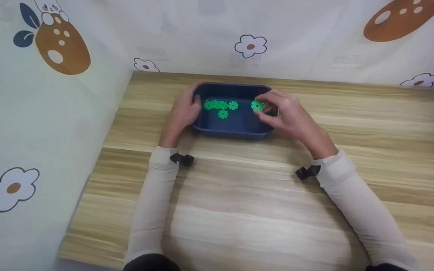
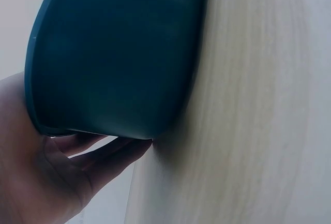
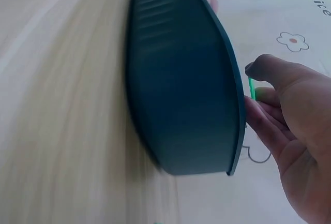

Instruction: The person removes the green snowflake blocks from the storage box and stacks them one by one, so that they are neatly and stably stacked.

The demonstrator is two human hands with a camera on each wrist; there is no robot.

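Note:
A dark blue plastic bin (image 1: pixel 232 132) sits on the wooden table. My left hand (image 1: pixel 185 109) grips its left end, with the thumb over the rim; in the left wrist view the fingers (image 2: pixel 111 164) lie against the outside of the wall. Above the bin's right end, my right hand (image 1: pixel 286 113) pinches a green notched plastic disc (image 1: pixel 257 105) between thumb and fingertips. Only this disc's thin edge (image 3: pixel 252 88) shows in the right wrist view. Inside the bin lie more such discs: an overlapping row (image 1: pixel 216 104) at the left, and single ones (image 1: pixel 222 114) beside it.
The wood-grain table (image 1: pixel 239 195) stretches in front of the bin and to both sides. A wall covering (image 1: pixel 202 41) printed with flowers and fruit rises behind the table and along its left. Black straps (image 1: pixel 183 159) circle both wrists.

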